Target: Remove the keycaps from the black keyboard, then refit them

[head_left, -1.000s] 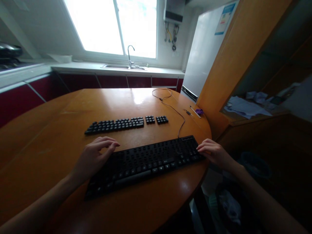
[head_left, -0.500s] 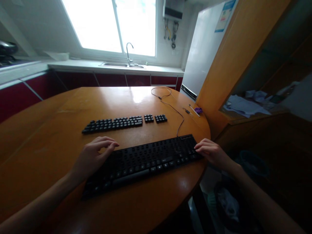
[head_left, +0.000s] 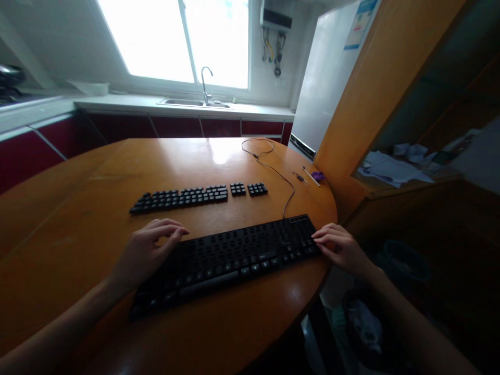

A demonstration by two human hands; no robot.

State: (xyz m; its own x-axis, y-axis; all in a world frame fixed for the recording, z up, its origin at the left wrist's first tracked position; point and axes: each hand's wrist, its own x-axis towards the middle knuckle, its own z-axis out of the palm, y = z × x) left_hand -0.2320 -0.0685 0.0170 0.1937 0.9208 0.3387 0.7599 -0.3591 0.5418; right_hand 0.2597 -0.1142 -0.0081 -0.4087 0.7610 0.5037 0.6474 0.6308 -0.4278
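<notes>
A black keyboard body (head_left: pixel 230 260) lies near the front edge of the round wooden table (head_left: pixel 117 166), most of its keycaps gone. My left hand (head_left: pixel 146 250) rests on its left end, fingers loosely curled and slightly apart. At the right end, my right hand (head_left: pixel 339 245) touches the keyboard's edge with fingers extended. Rows of removed black keycaps (head_left: pixel 183 198) are laid out on the table beyond it, with two small blocks of keycaps (head_left: pixel 249 189) to their right. The keyboard cable (head_left: pixel 275 174) runs back across the table.
A purple tool (head_left: pixel 318 176) and a thin stick lie at the table's right edge. A wooden cabinet (head_left: pixel 375 104) with papers stands right, a white fridge (head_left: pixel 324 88) behind. Counter with sink (head_left: pixel 195 103) under the window. A bin (head_left: pixel 404 265) sits on the floor right.
The view has drifted slightly; both hands stay on the keyboard ends, the right hand shifting a little along the edge.
</notes>
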